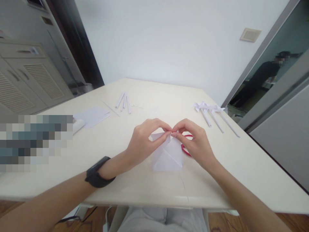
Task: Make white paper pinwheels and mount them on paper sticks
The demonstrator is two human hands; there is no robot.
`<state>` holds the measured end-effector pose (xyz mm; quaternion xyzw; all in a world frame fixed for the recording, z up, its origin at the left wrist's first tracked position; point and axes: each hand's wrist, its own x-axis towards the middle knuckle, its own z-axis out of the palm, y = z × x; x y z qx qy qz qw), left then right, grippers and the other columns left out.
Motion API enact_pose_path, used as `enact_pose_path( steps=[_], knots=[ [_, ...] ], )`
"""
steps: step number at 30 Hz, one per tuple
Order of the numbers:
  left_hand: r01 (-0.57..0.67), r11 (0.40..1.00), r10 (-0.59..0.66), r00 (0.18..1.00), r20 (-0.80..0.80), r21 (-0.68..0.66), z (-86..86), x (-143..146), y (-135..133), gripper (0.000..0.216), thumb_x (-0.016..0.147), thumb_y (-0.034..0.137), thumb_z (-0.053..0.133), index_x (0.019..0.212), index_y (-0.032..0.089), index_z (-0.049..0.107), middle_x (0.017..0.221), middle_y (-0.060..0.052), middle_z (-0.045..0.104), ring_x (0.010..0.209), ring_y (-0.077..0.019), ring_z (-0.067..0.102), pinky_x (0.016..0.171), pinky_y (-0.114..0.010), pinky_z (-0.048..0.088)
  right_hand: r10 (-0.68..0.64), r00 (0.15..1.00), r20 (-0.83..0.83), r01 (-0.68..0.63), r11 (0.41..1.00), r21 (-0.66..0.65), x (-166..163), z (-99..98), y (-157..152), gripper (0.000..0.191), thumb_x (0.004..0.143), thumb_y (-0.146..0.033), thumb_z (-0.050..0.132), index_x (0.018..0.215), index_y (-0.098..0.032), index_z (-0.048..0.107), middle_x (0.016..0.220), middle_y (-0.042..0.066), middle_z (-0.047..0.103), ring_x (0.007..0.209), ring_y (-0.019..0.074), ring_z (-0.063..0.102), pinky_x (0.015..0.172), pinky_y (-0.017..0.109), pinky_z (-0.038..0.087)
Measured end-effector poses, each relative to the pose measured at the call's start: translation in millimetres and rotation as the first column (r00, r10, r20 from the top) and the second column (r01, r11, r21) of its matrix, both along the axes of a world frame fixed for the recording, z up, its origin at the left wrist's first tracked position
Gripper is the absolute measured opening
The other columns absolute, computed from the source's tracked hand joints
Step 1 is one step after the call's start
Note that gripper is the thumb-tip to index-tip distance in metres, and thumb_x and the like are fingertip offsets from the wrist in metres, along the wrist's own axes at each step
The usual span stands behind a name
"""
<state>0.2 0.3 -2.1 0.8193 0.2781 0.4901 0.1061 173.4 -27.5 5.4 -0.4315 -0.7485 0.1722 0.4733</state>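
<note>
A white square of paper (169, 158) with diagonal creases stands slightly raised over the table in front of me. My left hand (147, 137) pinches its upper edge between thumb and fingertips. Close against it, the fingertips of my right hand (191, 137) pinch the same edge, so the two hands nearly touch. What exactly lies between the fingertips is hidden. Red-handled scissors (185, 150) lie partly behind the paper and under my right hand; their blades are out of sight.
Paper pinwheels (209, 108) on rolled sticks lie at the right. Several short paper tubes (123, 100) and a thin stick (110, 108) sit at the back left, near a stack of paper sheets (91, 116). A wall borders the white table (156, 190). Through the doorway a person (263, 74) bends forward.
</note>
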Motion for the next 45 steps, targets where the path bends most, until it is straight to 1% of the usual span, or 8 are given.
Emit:
enact_pose_path(
  steps=[4, 12, 18, 21, 25, 29, 35, 45],
  knots=[
    [0.036, 0.999, -0.036, 0.999, 0.001, 0.026, 0.8, -0.4, 1.8, 0.008, 0.081, 0.015, 0.057, 0.084, 0.020, 0.063, 0.083, -0.001, 0.068, 0.079, -0.0146, 0.061, 0.075, -0.028, 0.046, 0.017, 0.999, -0.039, -0.019, 0.998, -0.053, 0.9, 2.0, 0.3, 0.002, 0.082, -0.018, 0.060, 0.081, -0.019, 0.060, 0.081, -0.002, 0.060, 0.073, 0.0112, 0.056, 0.067, 0.025, 0.044],
    [0.069, 0.998, -0.069, 0.997, -0.030, 0.000, 4.2, -0.6, 0.8, 0.007, 0.082, 0.016, 0.057, 0.084, 0.019, 0.062, 0.083, -0.001, 0.066, 0.079, -0.0137, 0.060, 0.075, -0.028, 0.045, 0.050, 0.994, -0.094, -0.065, 0.985, -0.162, 5.1, 1.6, 2.9, 0.002, 0.081, -0.021, 0.061, 0.081, -0.021, 0.059, 0.081, -0.002, 0.062, 0.076, 0.0131, 0.059, 0.068, 0.026, 0.047],
    [0.038, 0.998, -0.038, 0.999, 0.007, -0.056, 4.0, -0.9, -0.7, 0.004, 0.080, 0.016, 0.059, 0.082, 0.019, 0.061, 0.081, 0.000, 0.065, 0.077, -0.0132, 0.060, 0.074, -0.026, 0.046, 0.030, 0.997, -0.071, -0.036, 0.996, -0.079, 0.5, 2.3, 0.2, 0.002, 0.082, -0.019, 0.061, 0.080, -0.020, 0.061, 0.080, -0.001, 0.061, 0.074, 0.0128, 0.059, 0.070, 0.026, 0.046],
    [0.048, 0.989, -0.042, 0.998, 0.049, -0.139, 5.0, 0.2, -2.6, 0.002, 0.081, 0.018, 0.059, 0.081, 0.020, 0.060, 0.080, 0.000, 0.064, 0.076, -0.0129, 0.059, 0.075, -0.026, 0.046, 0.023, 0.998, -0.052, -0.025, 0.999, -0.026, -1.2, 3.2, -2.2, 0.002, 0.082, -0.018, 0.061, 0.081, -0.020, 0.061, 0.080, 0.000, 0.061, 0.072, 0.0128, 0.057, 0.069, 0.027, 0.045],
    [0.120, 0.949, -0.071, 0.982, 0.173, -0.291, 5.8, 3.0, -4.5, 0.002, 0.082, 0.020, 0.058, 0.081, 0.019, 0.058, 0.080, -0.001, 0.062, 0.078, -0.0139, 0.059, 0.076, -0.028, 0.048, 0.042, 0.998, -0.049, -0.041, 0.999, 0.016, -0.5, 3.6, -3.6, 0.003, 0.082, -0.017, 0.061, 0.082, -0.020, 0.061, 0.082, 0.000, 0.061, 0.071, 0.0128, 0.056, 0.067, 0.027, 0.045],
    [0.213, 0.908, -0.112, 0.954, 0.280, -0.362, 5.8, 4.6, -3.3, 0.006, 0.081, 0.023, 0.060, 0.081, 0.018, 0.056, 0.081, -0.002, 0.060, 0.080, -0.0142, 0.059, 0.077, -0.028, 0.049, 0.038, 0.998, -0.053, -0.037, 0.999, 0.028, 1.2, 3.3, -2.8, 0.006, 0.079, -0.017, 0.064, 0.083, -0.021, 0.062, 0.083, 0.001, 0.061, 0.071, 0.0135, 0.056, 0.069, 0.028, 0.045],
    [0.284, 0.868, -0.161, 0.937, 0.311, -0.407, 6.3, 4.2, -2.0, 0.009, 0.079, 0.023, 0.063, 0.084, 0.018, 0.056, 0.084, -0.002, 0.060, 0.083, -0.0146, 0.060, 0.080, -0.029, 0.050, 0.065, 0.995, -0.075, -0.063, 0.997, 0.041, 0.8, 3.4, -3.1, 0.005, 0.080, -0.017, 0.063, 0.084, -0.020, 0.061, 0.083, 0.001, 0.060, 0.072, 0.0130, 0.055, 0.067, 0.027, 0.045],
    [0.331, 0.861, -0.216, 0.925, 0.313, -0.385, 5.6, 5.1, -4.0, 0.007, 0.080, 0.019, 0.062, 0.083, 0.019, 0.057, 0.083, -0.002, 0.060, 0.081, -0.0138, 0.059, 0.077, -0.028, 0.050, 0.133, 0.986, -0.103, -0.124, 0.988, 0.089, -1.0, 1.7, -3.0, 0.005, 0.080, -0.017, 0.064, 0.082, -0.021, 0.061, 0.080, 0.000, 0.059, 0.072, 0.0134, 0.055, 0.067, 0.028, 0.045]
  ],
)
